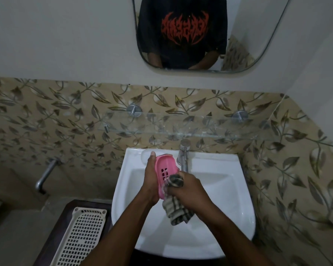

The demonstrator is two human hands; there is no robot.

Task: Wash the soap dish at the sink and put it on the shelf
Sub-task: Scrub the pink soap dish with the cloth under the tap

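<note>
Both hands were over the white ceramic sink (219,191), the left hand (151,184) curled round the pink slotted plastic soap dish (164,169), the right hand (191,190) gripping a striped grey cloth (178,210) against it; wet, the dish could slip into that sink.

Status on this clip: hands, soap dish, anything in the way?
Left hand holds pink soap dish over sink. Right hand grips striped cloth against it. Tap close beside; glass shelf above.

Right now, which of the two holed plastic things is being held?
The pink soap dish, held by the left hand over the sink while the right hand presses a checked cloth to it. The cream grid tray lies left of the sink.
</note>
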